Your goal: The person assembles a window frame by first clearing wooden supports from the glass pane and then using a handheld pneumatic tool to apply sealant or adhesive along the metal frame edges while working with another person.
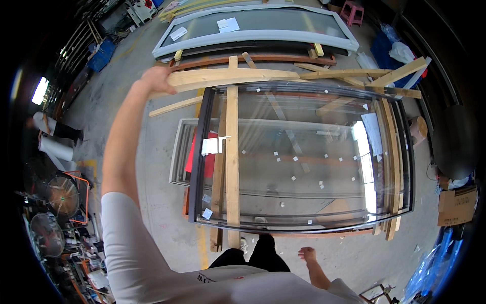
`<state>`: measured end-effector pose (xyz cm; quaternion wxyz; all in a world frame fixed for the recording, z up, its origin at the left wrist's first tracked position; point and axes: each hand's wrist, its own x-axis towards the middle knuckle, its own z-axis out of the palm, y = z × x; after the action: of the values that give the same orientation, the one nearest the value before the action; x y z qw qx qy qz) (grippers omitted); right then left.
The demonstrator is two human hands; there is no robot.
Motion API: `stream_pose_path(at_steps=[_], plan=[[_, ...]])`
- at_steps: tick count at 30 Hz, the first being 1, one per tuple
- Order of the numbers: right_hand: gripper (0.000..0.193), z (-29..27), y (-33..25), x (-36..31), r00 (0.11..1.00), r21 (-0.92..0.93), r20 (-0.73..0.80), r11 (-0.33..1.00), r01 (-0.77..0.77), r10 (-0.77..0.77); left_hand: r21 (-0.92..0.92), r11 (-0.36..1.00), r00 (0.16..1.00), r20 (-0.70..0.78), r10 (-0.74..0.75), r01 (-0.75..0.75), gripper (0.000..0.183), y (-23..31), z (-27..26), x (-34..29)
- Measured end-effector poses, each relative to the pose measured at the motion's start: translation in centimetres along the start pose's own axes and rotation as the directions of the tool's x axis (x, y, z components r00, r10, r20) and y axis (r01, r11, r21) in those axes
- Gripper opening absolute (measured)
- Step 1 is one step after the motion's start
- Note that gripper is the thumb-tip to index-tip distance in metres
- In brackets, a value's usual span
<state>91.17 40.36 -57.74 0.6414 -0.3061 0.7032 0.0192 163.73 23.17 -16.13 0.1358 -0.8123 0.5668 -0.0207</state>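
Note:
My left arm reaches far forward, and my left hand [159,81] is closed around the left end of a pale wooden plank [235,76]. This plank lies crosswise along the far edge of a dark-framed glass window panel [198,164]. Small white squares dot the glass. Another wooden plank [232,167] runs from near to far across the panel's left side. Low by my body, beside the panel's near edge, my right hand [307,254] hangs with its fingers loosely apart and nothing in it.
Beyond lies a white-framed glass panel [202,43] on wood blocks. Loose boards [400,73] cross at the far right. A lighter frame [177,167] shows beneath the dark one. Fans [63,195] stand left; a cardboard box [456,206] and blue wrapped lengths [438,258] are right.

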Motion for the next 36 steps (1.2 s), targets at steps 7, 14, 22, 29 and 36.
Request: stream_pose_path(at_steps=[7,14,22,29,36], plan=[[0.018,1.6,-1.4,-1.6,0.992,-0.095,0.127,0.995,0.011,0.001,0.515,0.793,0.885,-0.46,-0.065,0.326,0.053,7.5,12.2,6.1],[0.02,2.6,-4.1,0.2,0.974,-0.19,0.226,0.98,0.052,-0.008,0.384,0.921,0.992,-0.07,0.105,-0.07,0.047,12.8,24.3,-9.5],[0.019,6.9,-8.1,2.1,0.903,-0.391,0.391,0.856,0.338,-0.177,-0.289,0.952,0.698,0.662,0.273,-0.098,0.046,23.1,34.1,-46.9],[0.03,10.4,-6.5,1.1,0.889,-0.622,0.455,0.702,0.348,-0.037,-0.495,0.77,0.412,0.849,0.33,0.403,0.041,32.1,31.5,-59.7],[0.017,12.1,-2.9,-0.2,0.772,-0.588,0.636,0.656,0.474,0.012,-0.75,0.488,0.849,0.183,-0.495,0.446,0.04,23.8,21.3,-61.1]])
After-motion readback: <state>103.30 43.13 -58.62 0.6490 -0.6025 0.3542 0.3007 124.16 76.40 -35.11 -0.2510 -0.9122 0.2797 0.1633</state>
